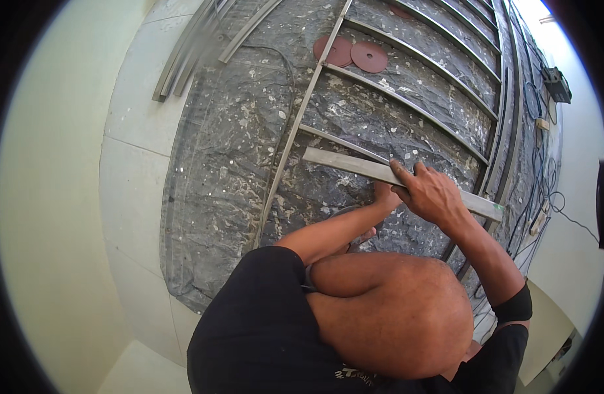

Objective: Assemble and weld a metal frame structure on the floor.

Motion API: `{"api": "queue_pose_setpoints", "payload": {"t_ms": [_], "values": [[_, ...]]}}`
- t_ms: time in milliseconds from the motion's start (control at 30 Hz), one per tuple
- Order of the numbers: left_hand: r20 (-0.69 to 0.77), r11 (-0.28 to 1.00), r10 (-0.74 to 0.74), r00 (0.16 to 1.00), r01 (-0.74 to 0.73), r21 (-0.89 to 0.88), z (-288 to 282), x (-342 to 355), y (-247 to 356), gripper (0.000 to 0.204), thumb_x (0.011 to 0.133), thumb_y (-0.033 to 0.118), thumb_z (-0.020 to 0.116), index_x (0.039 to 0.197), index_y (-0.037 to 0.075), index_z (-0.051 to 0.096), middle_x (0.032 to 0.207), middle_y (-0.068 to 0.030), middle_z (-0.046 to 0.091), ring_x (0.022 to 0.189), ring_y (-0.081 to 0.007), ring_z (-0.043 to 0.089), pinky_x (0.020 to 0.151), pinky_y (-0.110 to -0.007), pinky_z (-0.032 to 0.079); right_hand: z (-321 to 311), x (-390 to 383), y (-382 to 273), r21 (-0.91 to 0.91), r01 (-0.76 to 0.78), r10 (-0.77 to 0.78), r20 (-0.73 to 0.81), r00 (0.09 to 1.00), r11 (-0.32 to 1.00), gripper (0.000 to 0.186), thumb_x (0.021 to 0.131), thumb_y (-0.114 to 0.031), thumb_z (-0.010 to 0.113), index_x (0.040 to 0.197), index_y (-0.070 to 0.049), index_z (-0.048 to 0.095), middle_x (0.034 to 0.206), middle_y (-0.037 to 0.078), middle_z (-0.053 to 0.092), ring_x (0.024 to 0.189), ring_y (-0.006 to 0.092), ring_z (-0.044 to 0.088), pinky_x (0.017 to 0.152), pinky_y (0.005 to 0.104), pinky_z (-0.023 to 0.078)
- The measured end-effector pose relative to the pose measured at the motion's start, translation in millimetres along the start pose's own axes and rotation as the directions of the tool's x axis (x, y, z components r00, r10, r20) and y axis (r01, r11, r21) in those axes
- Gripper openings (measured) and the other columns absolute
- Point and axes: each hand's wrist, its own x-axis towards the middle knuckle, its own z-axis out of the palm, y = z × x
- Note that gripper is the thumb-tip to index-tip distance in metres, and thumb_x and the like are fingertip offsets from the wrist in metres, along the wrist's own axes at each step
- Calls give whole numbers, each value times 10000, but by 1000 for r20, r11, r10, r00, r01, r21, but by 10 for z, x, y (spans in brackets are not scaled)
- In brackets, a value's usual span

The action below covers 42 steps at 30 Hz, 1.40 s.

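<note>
A flat grey metal bar point(345, 163) lies slantwise in front of me, over the lower part of a metal frame with crossbars point(407, 108). My right hand point(433, 192) is closed over the bar's middle, thumb on the near side and fingers along the top. Below the bar, close to the right hand, is my left hand point(385, 196); its fingers are hidden behind the bar and the right hand. The frame's lowest visible crossbar point(341, 141) runs just beyond the bar, and its left rail point(285, 161) passes the bar's left end.
Reddish-brown abrasive discs point(369, 57) lie under the frame on a paint-spotted dark sheet point(216, 164). Loose metal bars point(190, 49) rest at the far left. Cables point(541, 177) and a dark boxy device point(556, 85) are along the right. My bent knee point(407, 315) is close below my hands.
</note>
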Motion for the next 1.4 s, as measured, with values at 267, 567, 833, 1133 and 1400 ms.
{"api": "queue_pose_setpoints", "payload": {"t_ms": [267, 567, 833, 1133, 1400], "values": [[145, 132, -94, 985, 157, -979, -126, 29, 187, 270, 1003, 256, 447, 1186, 69, 510, 1159, -101, 589, 1075, -270, 585, 977, -416, 460, -174, 301, -161, -49, 92, -89, 55, 995, 995, 502, 940, -375, 561, 1383, -146, 502, 895, 203, 605, 789, 352, 665, 658, 446, 523], [279, 932, -132, 951, 24, 361, -857, -298, 909, 308, 958, 234, 492, 1178, 43, 590, 1279, -169, 558, 1167, -311, 551, 1012, -439, 426, -181, 183, -70, 12, 46, -47, 17, 999, 999, 547, 911, -363, 608, 1410, -182, 479, 827, 165, 564, 701, 337, 617, 608, 442, 487], [519, 31, 589, 619, -660, 751, -1170, 317, 626, 414, 819, 394, 596, 1138, 134, 633, 1148, -123, 596, 1121, -308, 521, 1030, -508, 342, -281, 265, -141, -6, 28, -28, 59, 998, 1000, 494, 909, -362, 613, 1354, -171, 514, 880, 189, 611, 758, 363, 659, 642, 459, 522], [664, 182, 579, 473, -869, 460, -1243, 494, 793, 197, 841, 294, 595, 979, 189, 687, 962, -55, 632, 931, -253, 589, 806, -407, 444, -360, 389, -70, -22, 76, -74, 70, 995, 997, 469, 908, -350, 608, 1321, -137, 546, 849, 198, 627, 738, 370, 659, 638, 473, 512], [580, 688, 456, 676, -681, 253, -1172, 648, 365, 216, 830, 365, 659, 972, 207, 703, 966, -60, 696, 987, -244, 646, 896, -408, 471, -384, 486, -206, -25, 143, -140, 97, 985, 989, 453, 911, -324, 596, 1311, -112, 564, 850, 216, 634, 730, 373, 660, 645, 472, 514]]}}
